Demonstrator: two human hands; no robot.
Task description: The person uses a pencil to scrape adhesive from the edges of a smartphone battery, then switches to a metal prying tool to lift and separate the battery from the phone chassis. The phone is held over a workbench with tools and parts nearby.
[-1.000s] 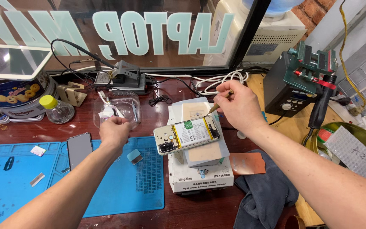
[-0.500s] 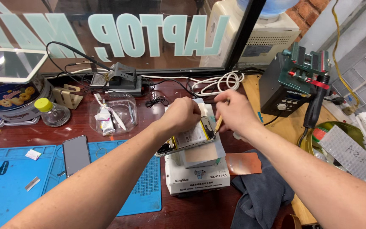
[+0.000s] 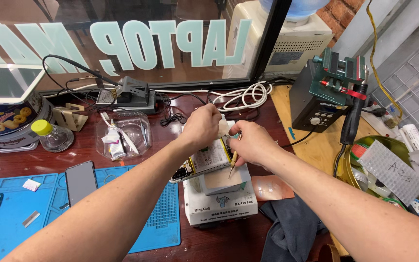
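An opened phone (image 3: 208, 160), its battery and insides facing up, lies tilted on a white box-shaped heating pad (image 3: 221, 206) in the middle of the table. My left hand (image 3: 201, 127) grips the phone's far end, with a small pale piece (image 3: 224, 127) between its fingertips. My right hand (image 3: 251, 144) is right beside it and holds a thin yellow-handled tool (image 3: 232, 163), tip pointing down at the tan plate (image 3: 221, 179) of the pad, next to the phone's right edge.
A blue work mat (image 3: 161, 218) carrying a dark phone (image 3: 80, 181) lies at the left. Behind it are a clear plastic tray (image 3: 139, 133), a yellow-capped bottle (image 3: 52, 136) and a soldering stand (image 3: 132, 92). A grey cloth (image 3: 292, 228) and a black station (image 3: 316, 104) sit at the right.
My left hand has moved right from beside the clear tray to the far end of the phone and closed on it. My right hand has stayed at the phone with the tool.
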